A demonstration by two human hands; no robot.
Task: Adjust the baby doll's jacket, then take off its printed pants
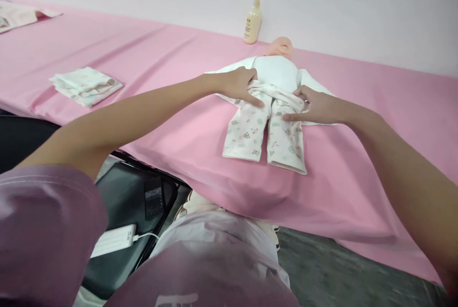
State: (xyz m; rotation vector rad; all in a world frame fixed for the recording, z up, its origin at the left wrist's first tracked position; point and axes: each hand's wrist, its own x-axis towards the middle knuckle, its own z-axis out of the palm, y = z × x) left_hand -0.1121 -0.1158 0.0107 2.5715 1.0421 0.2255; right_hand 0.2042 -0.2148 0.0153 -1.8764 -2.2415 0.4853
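Note:
A baby doll (279, 48) lies on its back on the pink cloth, its head toward the wall. It wears a white long-sleeved top (275, 69) with the sleeves spread to both sides. White printed baby pants (246, 130) cover its lower body, the leg ends toward me; no feet show. My left hand (240, 85) grips the waistband at its left side, thumb lying over the front. At the right side of the waistband, my right hand (315, 106) pinches the fabric between thumb and fingers.
A pale yellow pump bottle (253, 22) stands by the wall behind the doll. Folded printed cloth (86, 86) lies at left, with another cloth (21, 15) farther back. Below the table edge, a black chair (121, 202) carries a phone (153, 197) and a white power bank (114, 240) with a cable.

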